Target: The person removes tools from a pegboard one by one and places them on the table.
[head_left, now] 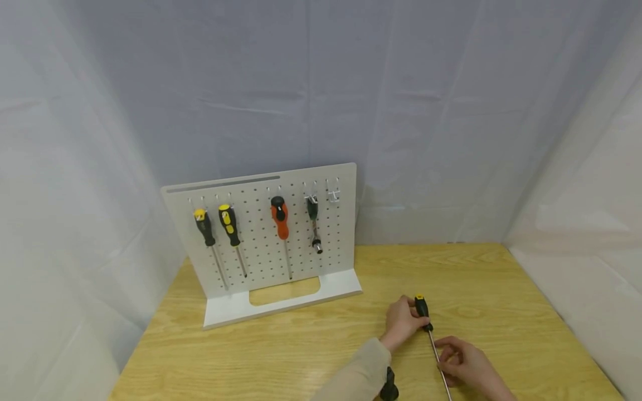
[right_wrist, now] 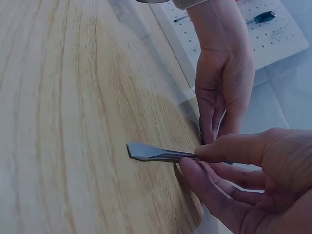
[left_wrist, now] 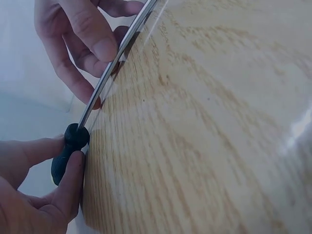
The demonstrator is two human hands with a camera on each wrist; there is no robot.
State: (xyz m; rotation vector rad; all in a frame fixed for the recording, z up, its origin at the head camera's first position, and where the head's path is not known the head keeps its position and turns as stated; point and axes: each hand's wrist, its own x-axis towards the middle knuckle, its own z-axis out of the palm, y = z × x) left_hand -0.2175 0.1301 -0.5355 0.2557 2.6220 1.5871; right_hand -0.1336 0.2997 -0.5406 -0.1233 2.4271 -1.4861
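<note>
A flat-blade screwdriver (head_left: 422, 307) with a black handle and yellow end cap lies slanted just over the table at the right. My left hand (head_left: 401, 320) pinches its handle between thumb and fingers. Lower down, my right hand (head_left: 463, 365) holds the metal shaft (left_wrist: 111, 67) between thumb and fingertips. In the right wrist view the flat blade tip (right_wrist: 141, 152) points away from the right fingers, over the wood. The left wrist view shows the dark handle (left_wrist: 63, 158) gripped close to the tabletop.
A white pegboard stand (head_left: 331, 236) stands at the back left. On its hooks hang two black-and-yellow screwdrivers (head_left: 229, 224), a red-and-black one (head_left: 280, 218) and a dark-handled tool with a metal socket end (head_left: 313, 217). A clear hook (head_left: 333, 192) at its right holds nothing.
</note>
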